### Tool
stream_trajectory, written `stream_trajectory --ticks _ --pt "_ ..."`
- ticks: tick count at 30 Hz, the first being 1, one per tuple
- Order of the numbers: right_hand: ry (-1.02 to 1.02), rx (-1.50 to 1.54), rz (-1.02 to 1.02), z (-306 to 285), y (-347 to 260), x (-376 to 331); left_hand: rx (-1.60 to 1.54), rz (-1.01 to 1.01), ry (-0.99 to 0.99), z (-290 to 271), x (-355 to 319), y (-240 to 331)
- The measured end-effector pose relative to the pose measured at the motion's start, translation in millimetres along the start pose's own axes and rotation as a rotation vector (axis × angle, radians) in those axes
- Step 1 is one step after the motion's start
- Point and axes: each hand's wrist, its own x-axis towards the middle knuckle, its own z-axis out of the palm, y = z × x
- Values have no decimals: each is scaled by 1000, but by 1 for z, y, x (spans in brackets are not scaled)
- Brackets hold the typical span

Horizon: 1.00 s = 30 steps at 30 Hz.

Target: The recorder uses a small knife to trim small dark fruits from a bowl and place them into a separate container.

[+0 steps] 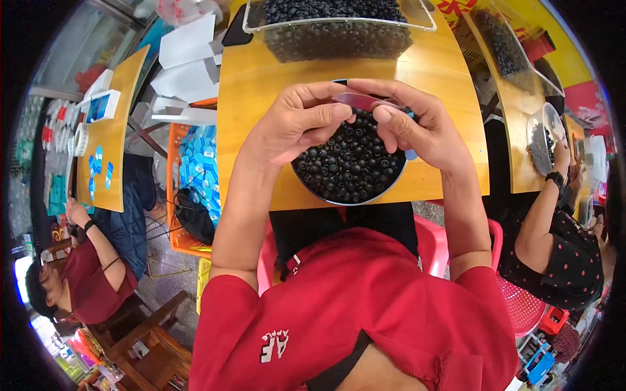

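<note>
Both my hands are raised over a round bowl (319, 195) filled with small, black, round pieces (349, 163) with ring-like marks; I cannot tell whether they are beads or berries. Between my fingertips is a small, thin, see-through plastic piece (355, 100) with a rounded outline. My left hand (303, 124) pinches its left end between thumb and fingers. At its right end, the thumb and fingers of my right hand (417, 124) close on it. A bit of blue (411, 155) shows beside my right hand, partly hidden by it.
A clear plastic box (339, 29) of black round pieces stands at the table's far side. Left of the wooden table (450, 163), an orange crate (186, 242) holds blue packets (199, 163) and white boxes (186, 58) are stacked. People sit at tables on both sides.
</note>
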Motion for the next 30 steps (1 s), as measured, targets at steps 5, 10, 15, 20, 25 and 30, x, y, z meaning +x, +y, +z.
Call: stream_trajectory --ticks 5,10,15,20,25,30 --pt "-84 -69 49 -3 -2 5 154 -45 74 3 -6 11" --pt "-128 2 172 -8 1 11 240 -82 97 5 -9 13" --pt "-6 93 123 3 7 11 248 -62 133 5 -5 9" --pt "331 352 133 16 15 7 241 88 274 22 -2 0" --pt "377 542 106 27 20 3 434 407 304 26 2 -20" --pt "336 599 86 21 21 0 593 456 351 33 2 -25"
